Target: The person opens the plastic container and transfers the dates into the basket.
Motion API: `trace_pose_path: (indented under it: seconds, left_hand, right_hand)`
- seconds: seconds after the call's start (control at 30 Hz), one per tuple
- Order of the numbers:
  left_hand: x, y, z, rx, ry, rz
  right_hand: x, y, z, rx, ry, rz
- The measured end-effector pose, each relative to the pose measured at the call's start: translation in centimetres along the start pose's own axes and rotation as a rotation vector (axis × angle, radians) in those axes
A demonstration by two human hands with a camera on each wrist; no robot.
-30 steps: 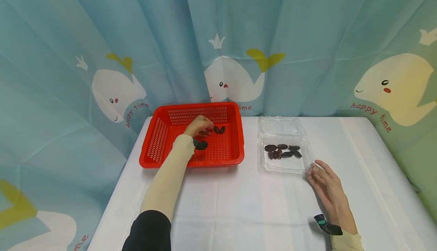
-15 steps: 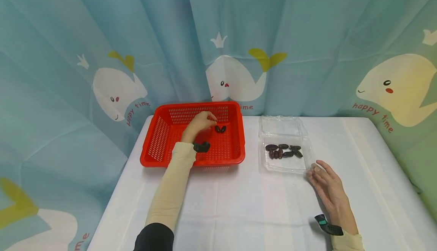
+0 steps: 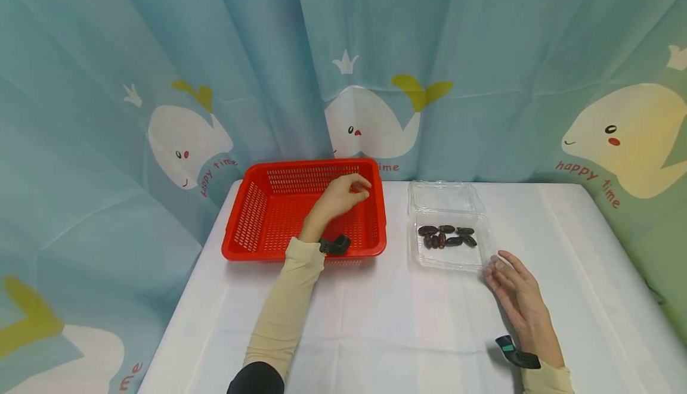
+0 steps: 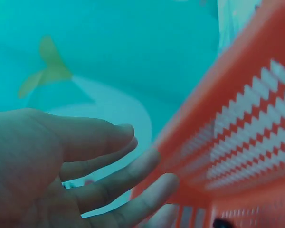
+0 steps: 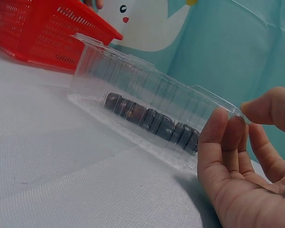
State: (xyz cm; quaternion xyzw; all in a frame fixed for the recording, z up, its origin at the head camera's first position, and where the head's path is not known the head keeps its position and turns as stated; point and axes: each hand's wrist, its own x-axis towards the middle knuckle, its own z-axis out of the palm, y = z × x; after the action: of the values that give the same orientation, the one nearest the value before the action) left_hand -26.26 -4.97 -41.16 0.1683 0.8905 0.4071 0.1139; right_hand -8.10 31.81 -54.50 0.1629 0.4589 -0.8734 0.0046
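My left hand [image 3: 343, 196] is over the right part of the red plastic basket [image 3: 279, 215]. In the left wrist view, its fingers [image 4: 152, 192] are loosely bent, apart, with nothing between them. A small dark piece [image 4: 223, 223] shows low in the basket at that view's bottom edge. My right hand [image 3: 515, 289] pinches the near right corner of the clear plastic clamshell box [image 3: 451, 258], thumb above the rim and fingers outside it. Several dark brown dates [image 3: 453, 241] lie in two rows in the box, also visible through its wall in the right wrist view.
The box's hinged lid [image 3: 442, 196] lies open at the back. A white cloth covers the table [image 3: 397, 322]. Behind it hangs a blue curtain [image 3: 483, 84] with whale prints, close to the basket's back rim.
My left hand has moved right and slightly up within the basket, now covering the spot where two dates showed. The right hand stays at the box corner.
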Motion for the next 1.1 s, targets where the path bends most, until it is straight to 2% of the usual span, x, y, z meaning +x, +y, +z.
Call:
trace_pose_path:
  seconds: [0.2, 0.37, 0.5, 0.83, 1.1]
  left_hand:
    - [-0.8, 2.1, 2.3, -0.016, -0.02, 0.098]
    - [-1.2, 3.7, 4.7, -0.031, -0.057, 0.203]
    - [-1.6, 5.0, 6.6, -0.046, -0.084, 0.263]
    - [-1.9, 7.0, 11.5, 0.013, -0.112, 0.319]
    - [-1.1, 7.3, 14.3, 0.07, -0.111, 0.31]
  right_hand:
    - [0.0, 0.0, -0.1, 0.027, -0.005, 0.005]
    - [0.0, -0.1, -0.2, 0.031, -0.015, 0.007]
    - [0.0, 0.0, -0.3, 0.025, -0.014, 0.007]
    - [0.0, 0.3, -0.5, 0.0, -0.013, -0.005]
    - [0.1, 0.3, -0.5, 0.015, -0.04, -0.017]
